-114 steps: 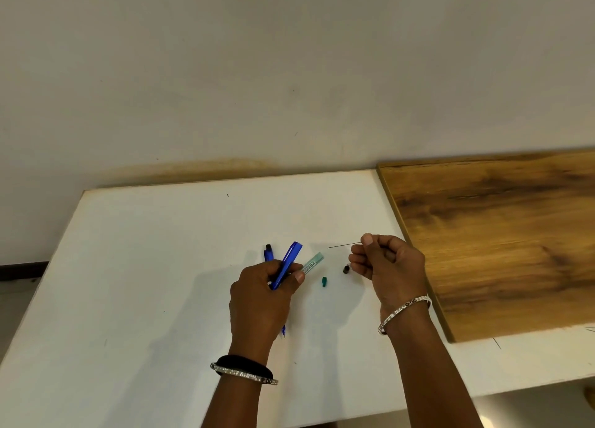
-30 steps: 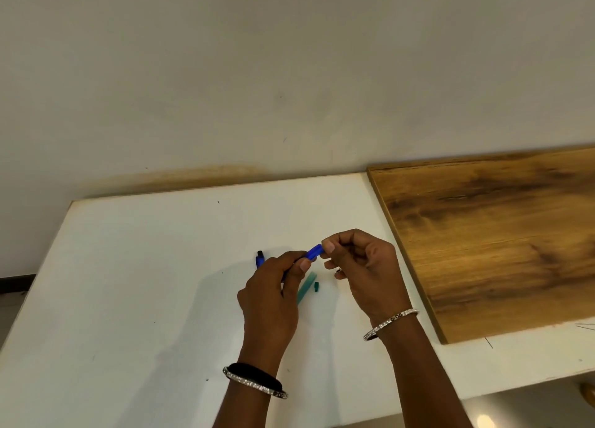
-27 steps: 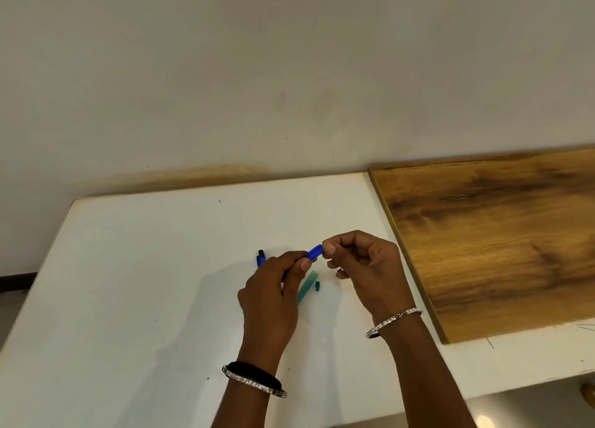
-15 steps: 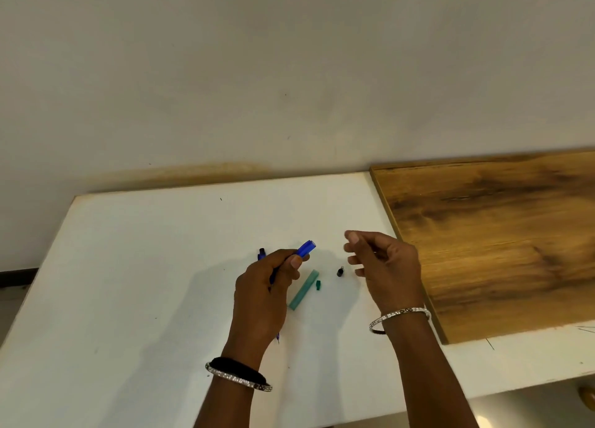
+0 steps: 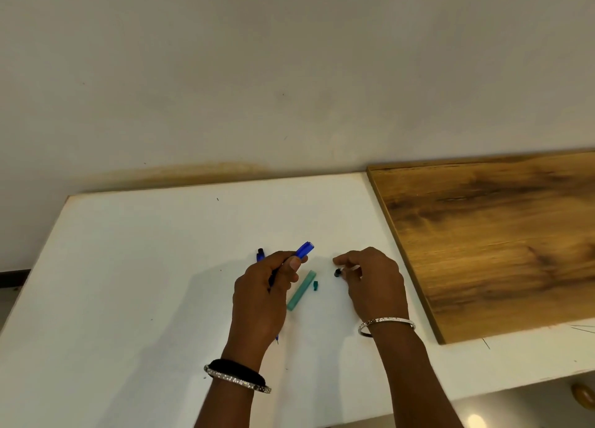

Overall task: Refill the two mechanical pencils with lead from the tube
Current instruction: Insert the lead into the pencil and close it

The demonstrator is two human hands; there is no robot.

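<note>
we see the left hand (image 5: 262, 294) gripping a blue pencil (image 5: 304, 250) above the white surface (image 5: 145, 266), the right hand (image 5: 373, 276) pinching a small dark cap (image 5: 337, 273), the green lead tube (image 5: 301, 290) lying between them, and a second pencil (image 5: 260, 253) resting behind the left hand.

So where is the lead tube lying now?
In the head view, the lead tube lies flat on the white table between the two hands, just right of the left hand, with its small green cap beside its far end.
</note>
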